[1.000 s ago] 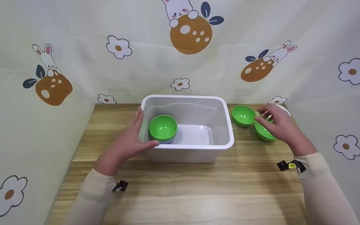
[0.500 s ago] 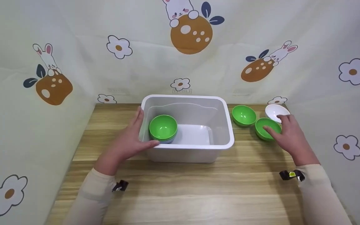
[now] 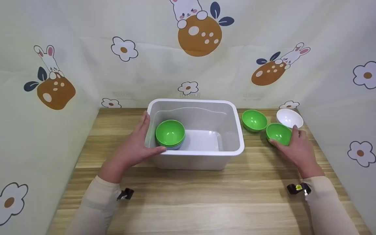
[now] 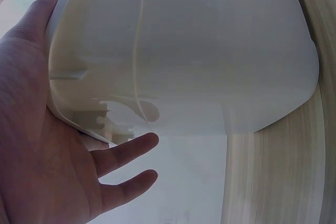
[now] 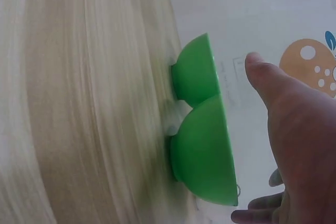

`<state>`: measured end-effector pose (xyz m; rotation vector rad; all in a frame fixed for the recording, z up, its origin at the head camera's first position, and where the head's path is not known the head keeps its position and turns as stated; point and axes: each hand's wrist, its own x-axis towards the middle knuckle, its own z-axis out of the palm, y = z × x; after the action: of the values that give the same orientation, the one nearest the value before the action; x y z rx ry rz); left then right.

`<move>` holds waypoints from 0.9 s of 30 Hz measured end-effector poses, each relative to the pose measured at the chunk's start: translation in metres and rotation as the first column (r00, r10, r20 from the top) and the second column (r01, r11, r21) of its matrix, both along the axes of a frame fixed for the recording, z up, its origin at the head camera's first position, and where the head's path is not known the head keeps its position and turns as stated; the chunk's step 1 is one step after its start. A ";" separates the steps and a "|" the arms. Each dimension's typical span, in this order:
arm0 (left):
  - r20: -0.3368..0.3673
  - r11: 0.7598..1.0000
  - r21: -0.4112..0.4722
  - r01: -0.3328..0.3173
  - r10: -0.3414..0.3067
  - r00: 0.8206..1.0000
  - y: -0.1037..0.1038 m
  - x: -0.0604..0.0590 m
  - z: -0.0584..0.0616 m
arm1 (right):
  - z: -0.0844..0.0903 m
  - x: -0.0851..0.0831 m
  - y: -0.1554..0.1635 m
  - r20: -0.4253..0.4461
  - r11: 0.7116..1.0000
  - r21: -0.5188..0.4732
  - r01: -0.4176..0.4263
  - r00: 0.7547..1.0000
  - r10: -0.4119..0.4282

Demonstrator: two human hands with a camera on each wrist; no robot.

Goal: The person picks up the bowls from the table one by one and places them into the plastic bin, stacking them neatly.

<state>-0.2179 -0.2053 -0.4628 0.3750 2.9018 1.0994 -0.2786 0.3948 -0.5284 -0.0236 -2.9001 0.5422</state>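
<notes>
Against the near left corner of a white plastic bin, my left hand rests with its thumb at the front rim and its fingers along the outer left side. The left wrist view shows two of its fingers extended beside the bin wall. Over the nearer green bowl, my right hand spreads thumb and fingers to either side of the rim. In the right wrist view that bowl stands upright on the table below the hand. Inside the bin, a green bowl tops a stack with blue beneath.
Another green bowl stands between the bin and the nearer bowl, farther back. Behind the nearer bowl is a white bowl, close to the right wall. Patterned cloth encloses the wooden table at the back and sides.
My right hand has drawn back from above the white bowl and come down around the nearer green bowl, uncovering the white one. The left hand and the bin have stayed put.
</notes>
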 end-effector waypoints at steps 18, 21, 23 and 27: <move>-0.011 1.000 -0.005 0.003 -0.003 1.000 0.000 -0.001 -0.002 | -0.017 -0.005 -0.003 0.043 1.000 0.002 0.015 0.999 -0.015; -0.009 1.000 -0.001 0.003 -0.003 1.000 0.000 -0.001 -0.002 | -0.018 -0.007 -0.003 0.031 1.000 -0.008 0.020 0.999 -0.020; -0.007 1.000 -0.002 0.001 -0.001 1.000 0.001 -0.001 -0.001 | -0.019 -0.007 -0.003 0.024 1.000 -0.012 0.026 0.999 -0.026; -0.002 1.000 -0.009 -0.001 0.001 1.000 0.001 -0.001 -0.001 | -0.022 -0.009 -0.004 0.021 0.999 -0.014 0.038 0.999 -0.037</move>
<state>-0.2193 -0.2046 -0.4633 0.3748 2.9076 1.0869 -0.2881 0.3909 -0.5501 -0.0860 -2.9101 0.5591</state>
